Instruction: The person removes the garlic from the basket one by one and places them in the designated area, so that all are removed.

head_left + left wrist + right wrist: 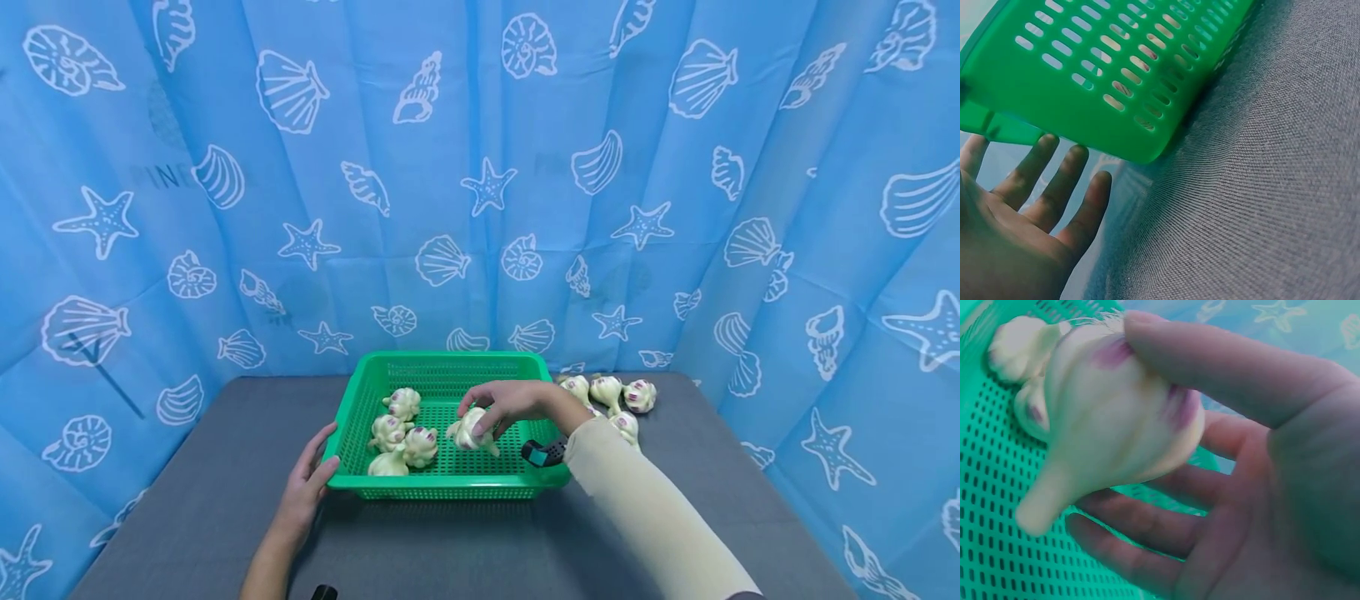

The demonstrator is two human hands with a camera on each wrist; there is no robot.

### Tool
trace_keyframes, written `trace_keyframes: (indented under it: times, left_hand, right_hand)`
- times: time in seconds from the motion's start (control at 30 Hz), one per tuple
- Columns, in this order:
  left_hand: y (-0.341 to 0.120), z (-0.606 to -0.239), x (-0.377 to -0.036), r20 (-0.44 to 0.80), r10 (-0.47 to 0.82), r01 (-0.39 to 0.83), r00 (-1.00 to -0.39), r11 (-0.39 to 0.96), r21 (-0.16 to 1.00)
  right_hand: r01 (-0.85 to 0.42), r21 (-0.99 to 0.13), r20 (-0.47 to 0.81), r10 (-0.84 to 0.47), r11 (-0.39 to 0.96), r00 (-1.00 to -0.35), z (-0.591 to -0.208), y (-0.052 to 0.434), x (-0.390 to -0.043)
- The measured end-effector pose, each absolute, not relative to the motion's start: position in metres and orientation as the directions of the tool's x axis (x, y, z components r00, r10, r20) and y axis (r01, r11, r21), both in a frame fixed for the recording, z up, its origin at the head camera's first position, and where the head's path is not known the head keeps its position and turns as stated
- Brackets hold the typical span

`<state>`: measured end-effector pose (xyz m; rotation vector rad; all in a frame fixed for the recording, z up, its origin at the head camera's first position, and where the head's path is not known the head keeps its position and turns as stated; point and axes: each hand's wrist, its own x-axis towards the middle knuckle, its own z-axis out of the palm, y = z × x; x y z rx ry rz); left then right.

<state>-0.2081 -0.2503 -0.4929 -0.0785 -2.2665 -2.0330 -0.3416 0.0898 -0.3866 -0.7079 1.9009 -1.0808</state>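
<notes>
A green plastic basket [450,482] stands on the grey table, with several garlic bulbs [403,403] lying in its left part. My right hand [510,402] holds another garlic bulb [1116,419] over the basket's middle. In the right wrist view the thumb presses on top of this bulb and the fingers cup it from below, its stem pointing down and left. At the basket's left side is my left hand [306,475], thumb by the rim. The left wrist view shows that hand's fingers [1054,194] spread and nearly straight, tips right at the rim's underside.
Several more garlic bulbs [640,397] lie on the table [255,467] right of the basket, partly hidden behind my right forearm. A blue curtain [480,217] with white shells and starfish hangs behind and along the sides. A black wrist strap [543,452] shows by the right wrist.
</notes>
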Motion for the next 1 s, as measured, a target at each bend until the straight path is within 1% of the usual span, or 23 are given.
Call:
trace_keyframes:
  times: [0.23,0.5,0.67,0.8,1.0]
  left_hand:
    - [-0.252,-0.497,-0.209,0.122,-0.02,0.12,-0.992,0.078,0.99]
    - [-0.251,-0.496,-0.208,0.166,-0.011,0.164,-0.986,0.097,0.982]
    - [-0.251,-0.495,-0.207,0.17,-0.005,0.169,-0.985,0.084,0.982]
    - [-0.251,-0.495,-0.207,0.172,-0.007,0.171,-0.985,0.091,0.981]
    - [-0.25,-0.495,-0.207,0.176,-0.01,0.175,-0.984,0.089,0.981]
  right_hand:
    - [-0.16,-0.909,-0.217,-0.765,0.384,-0.606,-0.376,0.112,-0.342]
    - [-0.196,-0.94,-0.061,-0.704,0.278,-0.708,-0.369,0.14,-0.34]
    - [-0.246,-0.94,0.046,-0.625,0.238,-0.779,-0.365,0.155,-0.334]
    - [-0.274,-0.937,0.12,-0.537,0.217,-0.835,-0.366,0.167,-0.329]
    - [-0.305,-0.938,0.217,-0.404,0.167,-0.889,-0.374,0.185,-0.322]
